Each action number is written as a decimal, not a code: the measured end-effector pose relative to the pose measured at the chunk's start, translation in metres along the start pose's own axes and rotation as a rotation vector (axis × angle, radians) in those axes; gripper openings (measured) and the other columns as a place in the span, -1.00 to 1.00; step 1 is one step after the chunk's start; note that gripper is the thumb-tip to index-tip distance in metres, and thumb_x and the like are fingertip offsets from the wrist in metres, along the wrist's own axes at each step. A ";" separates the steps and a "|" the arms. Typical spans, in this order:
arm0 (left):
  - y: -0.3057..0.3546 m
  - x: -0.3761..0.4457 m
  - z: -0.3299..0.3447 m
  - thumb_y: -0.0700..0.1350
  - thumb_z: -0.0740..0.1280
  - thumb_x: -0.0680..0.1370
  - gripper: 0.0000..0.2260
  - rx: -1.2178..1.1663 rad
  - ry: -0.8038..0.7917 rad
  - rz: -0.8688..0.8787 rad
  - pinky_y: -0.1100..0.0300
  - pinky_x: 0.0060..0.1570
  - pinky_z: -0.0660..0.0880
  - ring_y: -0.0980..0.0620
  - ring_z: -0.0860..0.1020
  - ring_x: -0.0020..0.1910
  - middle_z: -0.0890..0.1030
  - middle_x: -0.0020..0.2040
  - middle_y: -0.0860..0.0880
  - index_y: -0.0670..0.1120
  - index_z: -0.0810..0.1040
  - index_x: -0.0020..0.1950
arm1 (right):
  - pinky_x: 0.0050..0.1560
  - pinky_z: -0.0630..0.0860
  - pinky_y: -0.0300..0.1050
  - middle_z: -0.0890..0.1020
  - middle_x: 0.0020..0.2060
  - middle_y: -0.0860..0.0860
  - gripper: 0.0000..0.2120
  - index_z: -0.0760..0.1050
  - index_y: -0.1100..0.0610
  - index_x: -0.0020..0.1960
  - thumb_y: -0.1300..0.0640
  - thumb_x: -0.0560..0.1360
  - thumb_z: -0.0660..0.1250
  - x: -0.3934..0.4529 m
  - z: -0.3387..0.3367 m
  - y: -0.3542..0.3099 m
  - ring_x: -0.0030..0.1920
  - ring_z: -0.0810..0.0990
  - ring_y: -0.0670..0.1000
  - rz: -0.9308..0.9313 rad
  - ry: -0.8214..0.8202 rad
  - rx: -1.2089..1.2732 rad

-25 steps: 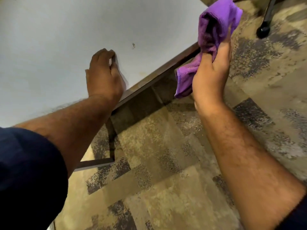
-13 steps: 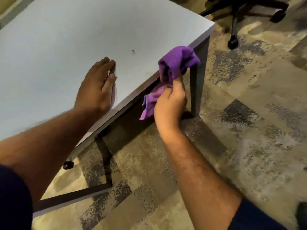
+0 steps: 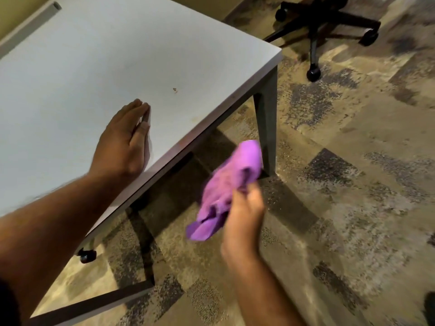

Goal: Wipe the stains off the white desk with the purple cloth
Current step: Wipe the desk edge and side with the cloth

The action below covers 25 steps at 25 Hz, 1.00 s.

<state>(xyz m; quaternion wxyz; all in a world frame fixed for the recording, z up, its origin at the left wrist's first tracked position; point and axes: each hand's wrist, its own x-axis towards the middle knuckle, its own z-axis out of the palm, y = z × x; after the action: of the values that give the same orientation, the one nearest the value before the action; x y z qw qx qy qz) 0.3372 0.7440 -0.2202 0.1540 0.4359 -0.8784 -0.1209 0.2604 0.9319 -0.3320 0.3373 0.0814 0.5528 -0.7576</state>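
I see the left hand flat, fingers extended, on the smooth white desk. A small dark stain lies beyond its fingertips. The right hand grips the crumpled purple cloth beside the desk edge, above patterned carpet.

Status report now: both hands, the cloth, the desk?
Left hand flat on white desk. Right hand grips purple cloth, off the desk. Small stain unwiped. Nothing blocking.

No text, label, brand, number or sign can be read on anything in view.
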 end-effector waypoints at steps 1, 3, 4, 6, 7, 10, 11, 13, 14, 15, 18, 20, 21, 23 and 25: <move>0.000 -0.001 0.000 -0.03 0.14 0.72 -0.56 0.001 0.001 0.000 0.07 0.66 0.18 0.01 0.31 0.65 0.40 0.64 -0.05 -0.08 0.46 0.59 | 0.21 0.60 0.03 0.76 0.05 -0.02 -0.61 0.62 0.05 0.16 0.45 0.60 0.19 0.018 -0.011 -0.012 0.08 0.71 -0.06 -0.001 0.073 0.125; 0.001 0.000 -0.001 -0.04 0.14 0.72 -0.56 0.001 0.004 0.004 0.04 0.66 0.20 0.00 0.31 0.64 0.40 0.64 -0.05 -0.08 0.46 0.58 | 0.25 0.56 -0.06 0.73 0.14 0.02 -0.67 0.60 0.09 0.20 0.41 0.63 0.21 0.057 -0.018 -0.045 0.13 0.70 -0.06 -0.072 0.153 0.266; 0.001 0.001 -0.001 -0.03 0.14 0.72 -0.56 0.001 0.005 0.004 0.03 0.66 0.20 0.00 0.32 0.64 0.40 0.64 -0.05 -0.08 0.46 0.58 | 0.29 0.57 -0.09 0.71 0.20 0.02 -0.67 0.60 0.08 0.26 0.37 0.65 0.21 0.075 -0.015 -0.060 0.17 0.70 -0.08 -0.121 0.158 0.253; 0.001 0.001 -0.002 -0.04 0.14 0.72 -0.56 0.007 0.005 -0.001 0.03 0.66 0.20 0.00 0.31 0.65 0.40 0.64 -0.05 -0.07 0.46 0.59 | 0.31 0.60 -0.13 0.68 0.25 -0.01 -0.61 0.52 0.05 0.44 0.30 0.69 0.18 0.104 0.012 -0.085 0.16 0.70 -0.14 -0.220 0.062 0.144; 0.001 0.000 -0.002 -0.04 0.14 0.73 -0.57 0.011 0.005 -0.009 0.04 0.66 0.20 0.01 0.30 0.65 0.39 0.65 -0.03 -0.06 0.45 0.59 | 0.28 0.61 -0.14 0.65 0.30 0.02 -0.55 0.46 0.01 0.52 0.29 0.69 0.14 0.111 0.029 -0.092 0.14 0.70 -0.16 -0.282 -0.005 0.083; 0.001 0.000 -0.003 -0.06 0.14 0.75 -0.58 0.008 0.001 -0.024 0.06 0.66 0.18 0.05 0.27 0.66 0.37 0.66 0.01 -0.02 0.43 0.61 | 0.45 0.40 -0.34 0.30 0.62 0.20 -0.40 0.35 0.10 0.60 0.43 0.60 0.11 0.097 0.077 -0.090 0.53 0.38 -0.09 -0.570 0.015 -0.181; 0.001 0.000 -0.002 -0.07 0.14 0.75 -0.58 0.009 -0.001 -0.025 0.05 0.66 0.18 0.05 0.27 0.66 0.37 0.66 0.02 -0.02 0.43 0.61 | 0.41 0.34 -0.47 0.23 0.65 0.21 -0.38 0.37 0.14 0.58 0.50 0.58 0.12 0.084 0.085 -0.080 0.55 0.26 -0.13 -0.624 0.048 -0.262; -0.001 0.001 0.000 -0.08 0.14 0.74 -0.59 0.010 0.016 -0.034 0.05 0.66 0.20 0.05 0.30 0.64 0.39 0.65 0.02 -0.01 0.45 0.60 | 0.41 0.45 -0.33 0.17 0.68 0.14 -0.35 0.41 0.05 0.57 0.53 0.59 0.15 0.050 0.096 -0.058 0.60 0.26 -0.04 -0.650 0.031 -0.366; -0.002 0.002 0.000 -0.08 0.14 0.74 -0.59 0.001 0.032 -0.037 0.05 0.65 0.22 0.05 0.31 0.64 0.40 0.64 0.02 -0.01 0.46 0.59 | 0.43 0.51 -0.15 0.15 0.68 0.11 -0.35 0.40 0.01 0.57 0.51 0.59 0.15 0.033 0.099 -0.048 0.62 0.28 0.04 -0.653 0.002 -0.394; -0.002 0.003 0.001 -0.09 0.15 0.73 -0.59 -0.013 0.040 -0.043 0.05 0.65 0.23 0.05 0.32 0.63 0.41 0.63 0.02 -0.01 0.48 0.58 | 0.45 0.53 0.00 0.15 0.69 0.10 -0.35 0.40 0.01 0.57 0.50 0.59 0.15 0.018 0.100 -0.035 0.63 0.29 0.10 -0.645 -0.028 -0.413; -0.005 0.003 0.000 -0.04 0.24 0.70 -0.58 -0.044 0.003 -0.019 0.02 0.64 0.26 0.01 0.35 0.62 0.43 0.61 -0.01 -0.06 0.50 0.55 | 0.44 0.53 0.09 0.23 0.66 0.14 -0.42 0.46 0.05 0.53 0.44 0.58 0.23 -0.021 0.097 -0.005 0.58 0.38 0.18 -0.639 -0.121 -0.456; -0.010 0.001 -0.003 -0.03 0.34 0.62 -0.50 -0.053 -0.062 0.040 -0.01 0.63 0.26 -0.04 0.36 0.61 0.42 0.60 -0.02 -0.11 0.47 0.57 | 0.41 0.55 0.01 0.36 0.60 0.16 -0.46 0.51 0.07 0.49 0.43 0.57 0.30 -0.049 0.083 0.010 0.48 0.51 0.19 -0.674 -0.227 -0.550; -0.010 0.001 -0.003 -0.05 0.31 0.63 -0.51 -0.049 -0.061 0.042 -0.03 0.64 0.26 -0.05 0.36 0.62 0.42 0.61 -0.04 -0.11 0.47 0.57 | 0.40 0.54 -0.08 0.42 0.56 0.16 -0.50 0.54 0.08 0.46 0.41 0.58 0.29 -0.059 0.073 0.016 0.44 0.56 0.18 -0.709 -0.281 -0.592; -0.008 0.004 -0.002 -0.11 0.18 0.66 -0.55 -0.022 -0.005 -0.004 0.02 0.64 0.25 -0.04 0.36 0.62 0.43 0.62 -0.07 -0.09 0.49 0.56 | 0.40 0.54 -0.11 0.43 0.55 0.08 -0.55 0.53 0.08 0.46 0.32 0.63 0.21 -0.069 0.051 0.017 0.42 0.58 0.11 -0.685 -0.329 -0.540; -0.003 0.005 0.000 -0.14 0.13 0.67 -0.55 -0.008 0.023 -0.027 0.06 0.64 0.24 -0.01 0.36 0.62 0.44 0.62 -0.05 -0.07 0.51 0.55 | 0.31 0.63 0.02 0.37 0.59 0.03 -0.55 0.49 0.08 0.49 0.33 0.65 0.19 -0.062 0.031 0.002 0.46 0.55 0.06 -0.635 -0.257 -0.395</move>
<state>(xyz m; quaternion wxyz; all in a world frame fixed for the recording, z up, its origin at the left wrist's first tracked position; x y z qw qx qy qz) 0.3372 0.7382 -0.2202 0.1642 0.4484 -0.8702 -0.1212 0.3166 0.9302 -0.2909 0.1616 -0.2556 0.6388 -0.7075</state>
